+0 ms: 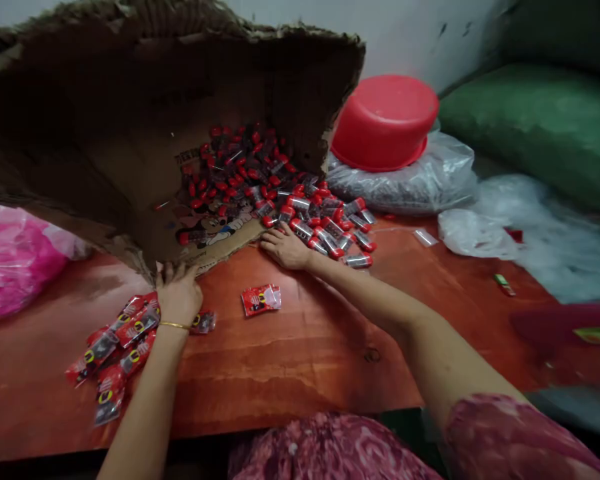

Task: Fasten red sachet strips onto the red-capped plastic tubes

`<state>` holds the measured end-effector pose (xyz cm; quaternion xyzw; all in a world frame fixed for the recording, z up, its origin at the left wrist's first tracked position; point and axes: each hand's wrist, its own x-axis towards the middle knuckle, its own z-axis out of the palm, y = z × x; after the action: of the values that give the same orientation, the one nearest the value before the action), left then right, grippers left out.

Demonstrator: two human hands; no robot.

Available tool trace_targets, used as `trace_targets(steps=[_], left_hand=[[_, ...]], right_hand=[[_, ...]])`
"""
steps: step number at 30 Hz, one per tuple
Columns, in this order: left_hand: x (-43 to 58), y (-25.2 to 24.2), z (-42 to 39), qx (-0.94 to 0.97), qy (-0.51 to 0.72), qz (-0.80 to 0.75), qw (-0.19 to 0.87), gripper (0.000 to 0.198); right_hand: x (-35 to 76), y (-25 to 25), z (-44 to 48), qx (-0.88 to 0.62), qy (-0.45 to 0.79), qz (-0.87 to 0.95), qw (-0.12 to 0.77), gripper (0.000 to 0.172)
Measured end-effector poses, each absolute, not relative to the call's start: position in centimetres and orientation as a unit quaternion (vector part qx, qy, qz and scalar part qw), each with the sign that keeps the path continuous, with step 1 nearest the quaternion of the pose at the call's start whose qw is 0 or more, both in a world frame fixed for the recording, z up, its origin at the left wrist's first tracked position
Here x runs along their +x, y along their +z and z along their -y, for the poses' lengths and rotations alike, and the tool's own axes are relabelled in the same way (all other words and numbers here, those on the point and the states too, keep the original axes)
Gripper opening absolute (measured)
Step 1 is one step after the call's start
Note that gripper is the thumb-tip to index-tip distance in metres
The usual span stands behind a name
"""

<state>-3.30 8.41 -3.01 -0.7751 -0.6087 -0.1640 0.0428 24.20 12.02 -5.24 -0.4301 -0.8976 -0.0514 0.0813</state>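
A large torn-edged cardboard box (130, 153) lies tipped on its side, its mouth facing me. Many small clear pieces with red ends (330, 227) are heaped inside and spill out at its right front. My left hand (179, 293), with a thin bangle at the wrist, has its fingers hooked over the box's front left edge. At the box's front right edge, my right hand (286, 247) lies palm down with fingers apart, touching the nearest spilled pieces. Several red printed sachets (125, 340) lie beside my left hand. One more red sachet (261, 300) lies between my hands.
An upturned red basin (385, 120) rests on a filled clear plastic bag (405, 180) behind the pile. Pink bagged material (15, 260) is at the left. Crumpled plastic bags (480, 233), a small green-and-white item (504, 285) and a big green sack (535, 127) are on the right.
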Motion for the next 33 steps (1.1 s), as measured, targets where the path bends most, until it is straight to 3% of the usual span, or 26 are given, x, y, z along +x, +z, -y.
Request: trace_targets(steps=[5, 12, 23, 29, 33], left_hand=[[0.3, -0.6, -5.0, -0.771, -0.205, 0.603, 0.005, 0.042], [7.5, -3.3, 1.4, -0.793, -0.1, 0.595, -0.088, 0.044], [4.8, -4.2, -2.1, -0.863, -0.057, 0.489, -0.111, 0.037], [6.9, -3.9, -0.8, -0.774, -0.131, 0.617, -0.058, 0.036], [7.5, -4.3, -1.0, -0.74, -0.119, 0.657, -0.081, 0.032]], right_hand=[[29.7, -5.0, -9.5, -0.464, -0.037, 0.882, 0.075, 0.036], [29.6, -5.0, -2.6, -0.54, 0.002, 0.818, 0.199, 0.04], [24.6, -6.9, 1.8, -0.538, 0.11, 0.79, 0.271, 0.032], [24.3, -7.7, 1.9, -0.542, 0.119, 0.784, 0.277, 0.032], [24.6, -8.0, 1.8, -0.542, 0.118, 0.781, 0.287, 0.032]])
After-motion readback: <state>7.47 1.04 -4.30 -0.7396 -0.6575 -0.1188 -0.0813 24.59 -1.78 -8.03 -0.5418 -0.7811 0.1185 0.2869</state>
